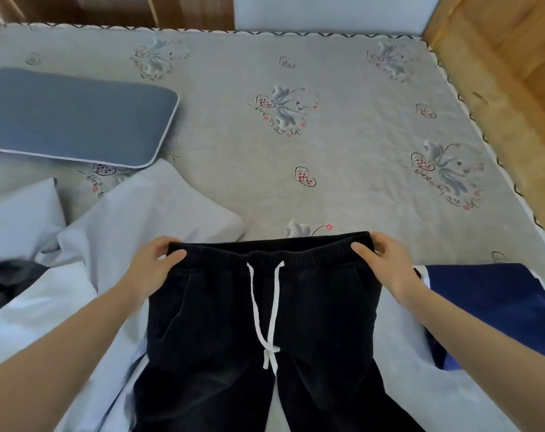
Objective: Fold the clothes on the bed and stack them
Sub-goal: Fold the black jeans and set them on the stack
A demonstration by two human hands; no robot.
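I hold the black trousers (pixel 265 322) by the waistband, left hand (pixel 154 266) pinching the left corner, right hand (pixel 386 263) pinching the right corner, thumbs on the front face and fingers curled behind, hands well apart so the band is stretched flat. The trousers sit at 6 o'clock in the view, front side up, white drawstring (pixel 272 310) tied and hanging down the middle, legs running off the bottom edge toward me. Step in hand looks like squaring up before the first fold. To do it well I'd keep the band taut and level, match side seams, then bring one corner across to the other so leg lies on leg, drawstring tucked inside, and smooth out creases before folding lengthwise. Under and around lie pale blue sheets (pixel 158 207), a dark blue garment (pixel 495 304) at 3 o'clock, a dark bit of cloth (pixel 6 282) at 9 o'clock, a grey-blue pillow (pixel 74 116) at 10 o'clock. The bed (pixel 343 151) cover has printed hearts and flowers with cursive script, too small and warped to read. No brand or label shows on the trousers.
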